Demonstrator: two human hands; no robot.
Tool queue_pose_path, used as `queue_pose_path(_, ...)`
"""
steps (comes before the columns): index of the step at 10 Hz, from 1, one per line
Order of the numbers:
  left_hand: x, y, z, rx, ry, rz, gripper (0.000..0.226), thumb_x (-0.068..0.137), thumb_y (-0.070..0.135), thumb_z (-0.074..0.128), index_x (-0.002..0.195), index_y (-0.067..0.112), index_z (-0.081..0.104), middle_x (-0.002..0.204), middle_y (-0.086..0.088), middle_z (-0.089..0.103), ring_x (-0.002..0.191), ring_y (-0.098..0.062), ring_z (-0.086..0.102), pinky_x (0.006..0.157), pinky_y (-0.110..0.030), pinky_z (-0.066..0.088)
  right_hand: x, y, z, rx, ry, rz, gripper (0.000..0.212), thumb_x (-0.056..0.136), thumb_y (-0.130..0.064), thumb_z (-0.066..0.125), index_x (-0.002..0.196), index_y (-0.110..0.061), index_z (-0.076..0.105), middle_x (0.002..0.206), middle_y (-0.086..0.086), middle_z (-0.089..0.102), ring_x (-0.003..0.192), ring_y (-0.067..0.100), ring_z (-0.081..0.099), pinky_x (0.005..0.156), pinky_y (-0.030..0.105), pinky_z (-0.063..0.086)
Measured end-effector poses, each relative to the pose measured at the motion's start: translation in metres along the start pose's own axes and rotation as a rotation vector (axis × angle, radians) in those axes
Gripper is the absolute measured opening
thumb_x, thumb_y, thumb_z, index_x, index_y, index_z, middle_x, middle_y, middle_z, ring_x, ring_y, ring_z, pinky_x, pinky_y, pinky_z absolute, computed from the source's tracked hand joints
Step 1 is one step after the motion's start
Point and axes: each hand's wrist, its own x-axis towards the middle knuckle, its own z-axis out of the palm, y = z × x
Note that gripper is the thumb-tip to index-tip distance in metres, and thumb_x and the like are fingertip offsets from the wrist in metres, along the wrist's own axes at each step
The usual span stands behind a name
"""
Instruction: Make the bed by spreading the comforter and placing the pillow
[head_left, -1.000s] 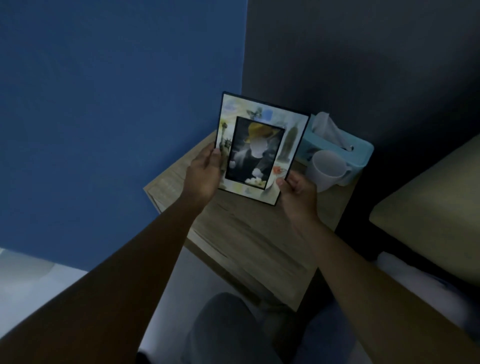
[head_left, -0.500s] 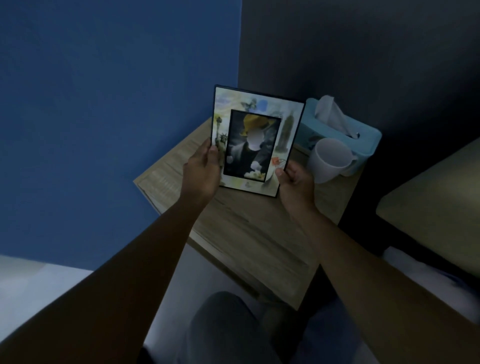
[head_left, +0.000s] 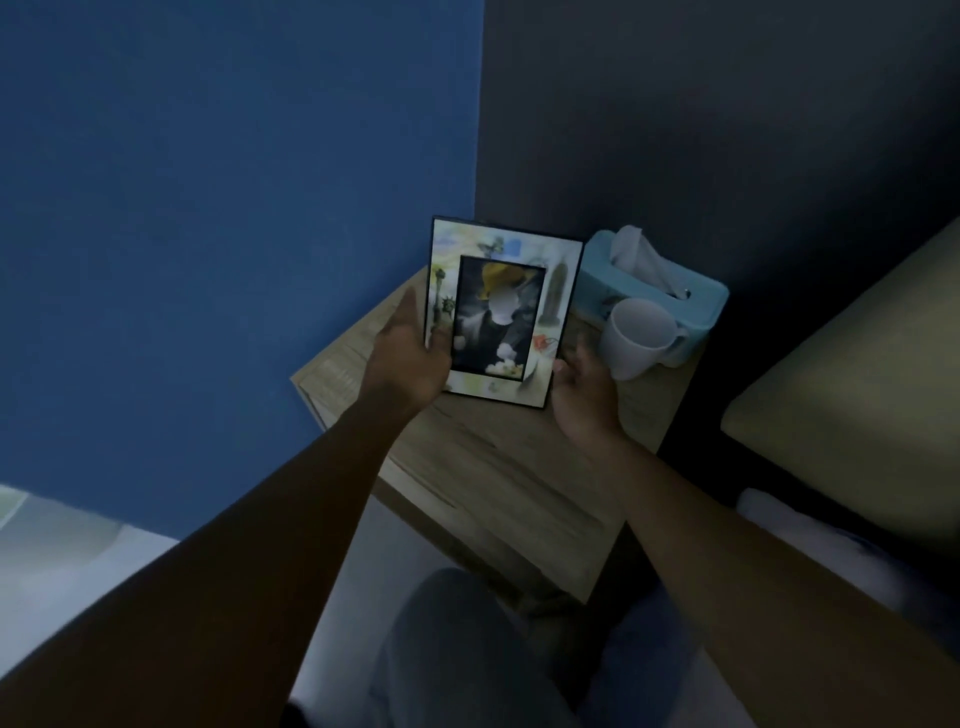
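Two bare hands flank one black-edged rectangular picture frame with a pale illustrated border, which stands upright on a light wood-grain bedside worktop set in the corner where a blue wall meets a dark grey one. The left hand has its fingers spread wide, thumb lying against the frame's left edge; the right hand is loosely open just beside the lower right corner, and whether it touches the frame cannot be told. Behind stand one white ceramic mug and one light-blue tissue box, touching. One olive-tan pillow lies at the right, on the bed.
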Motion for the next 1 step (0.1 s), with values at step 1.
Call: queue_pose_path(1,-0.0191,0.0149,-0.0154,0.052,0.036,0.094,0.058,0.099,0.033,0.05,0.151,0.015,0.03,0.152,-0.008,0.041,0.138,-0.025,0.038,0.104,-0.022,0.021,-0.0217,-0.0188,-0.011,-0.012,0.048,-0.049,0.061,0.105,-0.011,0.04,0.16,-0.016,0.014,0.158,0.005,0.04,0.145,0.021,0.037,0.115,0.031,0.033)
